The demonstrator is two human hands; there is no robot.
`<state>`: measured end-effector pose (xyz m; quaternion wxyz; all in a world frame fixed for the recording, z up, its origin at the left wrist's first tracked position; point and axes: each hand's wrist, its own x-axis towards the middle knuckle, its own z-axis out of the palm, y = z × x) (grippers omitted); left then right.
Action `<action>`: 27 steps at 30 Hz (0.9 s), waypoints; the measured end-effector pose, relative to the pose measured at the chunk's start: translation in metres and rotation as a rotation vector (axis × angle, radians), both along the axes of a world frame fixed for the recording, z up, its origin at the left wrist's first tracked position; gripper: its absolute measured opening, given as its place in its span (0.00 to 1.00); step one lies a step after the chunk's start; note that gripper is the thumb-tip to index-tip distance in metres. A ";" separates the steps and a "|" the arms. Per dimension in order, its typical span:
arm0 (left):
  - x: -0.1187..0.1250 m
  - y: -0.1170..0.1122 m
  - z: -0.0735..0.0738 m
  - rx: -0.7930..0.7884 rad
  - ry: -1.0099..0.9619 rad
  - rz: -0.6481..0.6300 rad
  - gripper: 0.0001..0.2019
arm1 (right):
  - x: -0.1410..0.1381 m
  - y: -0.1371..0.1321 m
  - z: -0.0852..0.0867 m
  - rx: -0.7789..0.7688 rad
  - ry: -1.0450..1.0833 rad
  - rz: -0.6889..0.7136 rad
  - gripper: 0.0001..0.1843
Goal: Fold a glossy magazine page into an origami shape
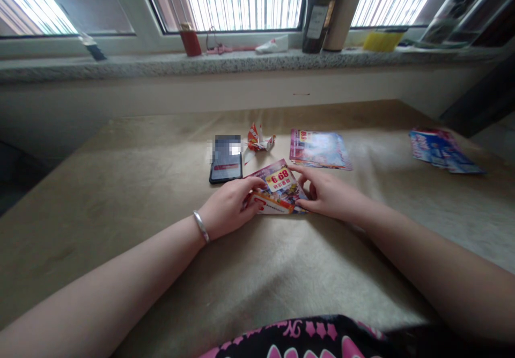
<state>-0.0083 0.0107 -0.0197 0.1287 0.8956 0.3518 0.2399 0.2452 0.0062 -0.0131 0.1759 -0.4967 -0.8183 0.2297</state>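
Glossy paper, a folded flyer (277, 190), is pinned flat on the tan table (140, 186) at centre, pressed by curled fingers of the left hand (229, 207) and right hand (328, 194); a phone (226, 159) lies just beyond.

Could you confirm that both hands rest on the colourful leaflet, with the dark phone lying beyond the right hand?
Not quite: the head view shows the phone beyond the left hand, not the right hand; both do rest on the leaflet.

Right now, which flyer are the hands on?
The 6.68 flyer beside the phone: the left hand and right hand both touch it. The pink flyer and blue flyer, farther right, lie untouched.
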 end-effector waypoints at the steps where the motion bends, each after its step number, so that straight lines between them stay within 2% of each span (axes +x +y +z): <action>1: 0.000 0.001 -0.001 0.004 -0.005 -0.014 0.16 | 0.000 0.001 -0.002 0.012 0.018 0.000 0.36; 5: 0.000 0.002 -0.001 0.074 0.087 -0.103 0.10 | 0.000 0.004 -0.006 0.066 0.016 -0.023 0.18; 11: 0.001 -0.002 0.004 0.149 0.220 -0.177 0.10 | 0.004 0.006 -0.001 0.105 -0.100 -0.039 0.10; 16: 0.003 -0.001 0.005 0.086 0.241 -0.270 0.13 | 0.002 0.004 -0.002 0.081 -0.034 -0.080 0.16; 23: 0.003 0.002 0.007 0.058 0.207 -0.351 0.14 | 0.000 0.005 -0.009 0.119 0.225 -0.146 0.28; 27: 0.002 0.001 0.009 0.038 0.183 -0.413 0.19 | 0.002 0.008 -0.008 0.104 0.252 -0.143 0.31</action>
